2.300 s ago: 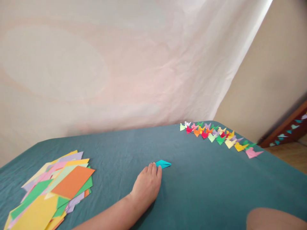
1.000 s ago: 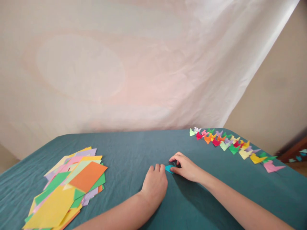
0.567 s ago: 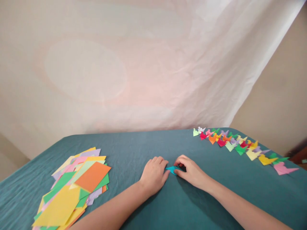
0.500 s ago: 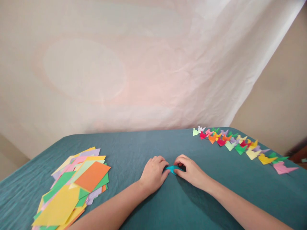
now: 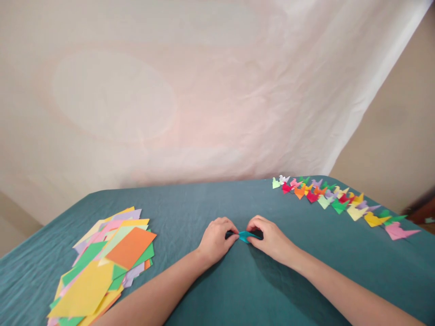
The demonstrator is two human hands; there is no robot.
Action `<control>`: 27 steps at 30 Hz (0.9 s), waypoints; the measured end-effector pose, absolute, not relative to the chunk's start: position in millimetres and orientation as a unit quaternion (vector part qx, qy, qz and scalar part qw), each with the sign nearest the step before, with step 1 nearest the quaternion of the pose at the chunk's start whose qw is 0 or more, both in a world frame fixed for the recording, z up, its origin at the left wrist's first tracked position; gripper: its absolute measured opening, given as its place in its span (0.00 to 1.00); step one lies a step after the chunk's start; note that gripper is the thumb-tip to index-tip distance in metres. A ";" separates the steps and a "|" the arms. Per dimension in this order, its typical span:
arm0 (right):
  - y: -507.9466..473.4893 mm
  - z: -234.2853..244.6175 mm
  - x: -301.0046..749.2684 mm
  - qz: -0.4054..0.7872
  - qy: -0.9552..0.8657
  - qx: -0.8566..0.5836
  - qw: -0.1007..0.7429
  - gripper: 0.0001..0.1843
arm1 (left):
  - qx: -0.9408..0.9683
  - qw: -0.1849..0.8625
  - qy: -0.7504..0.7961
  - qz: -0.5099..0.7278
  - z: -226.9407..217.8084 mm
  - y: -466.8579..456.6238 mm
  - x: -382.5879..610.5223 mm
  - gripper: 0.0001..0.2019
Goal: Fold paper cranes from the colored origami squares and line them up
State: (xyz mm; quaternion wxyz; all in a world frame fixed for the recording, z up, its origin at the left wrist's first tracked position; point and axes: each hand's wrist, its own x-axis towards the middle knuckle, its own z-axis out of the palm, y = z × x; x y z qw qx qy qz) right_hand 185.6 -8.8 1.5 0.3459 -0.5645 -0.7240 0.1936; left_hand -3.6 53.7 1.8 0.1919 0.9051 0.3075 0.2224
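Observation:
A small piece of folded blue paper (image 5: 244, 236) is held between my two hands, just above or on the table in the middle. My left hand (image 5: 217, 240) pinches its left end between thumb and fingers. On the other side, my right hand (image 5: 270, 237) is closed on the right end, thumb below and index finger curled over. The fingertips cover both ends, so only the paper's middle shows.
A loose pile of coloured paper sheets (image 5: 131, 246) lies on the left of the green-clothed table (image 5: 190, 203). Rows of small folded paper birds (image 5: 356, 212) stand along the right edge. A pale sheet (image 5: 210, 90) hangs behind the table.
My left fingers have closed into a rounder pinch on the paper's left end, with a gap now visible between thumb and index finger. My right hand keeps its hold.

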 end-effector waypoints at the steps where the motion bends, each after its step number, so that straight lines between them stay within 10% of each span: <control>1: -8.5 1.5 186.1 0.194 -0.724 -0.564 0.346 0.07 | 0.906 0.189 0.308 0.221 1.9 53.6 -3.7 0.03; 27: -7.9 10.3 190.0 0.207 -0.743 -0.545 0.329 0.07 | 0.939 0.117 0.263 0.191 1.8 49.7 0.9 0.07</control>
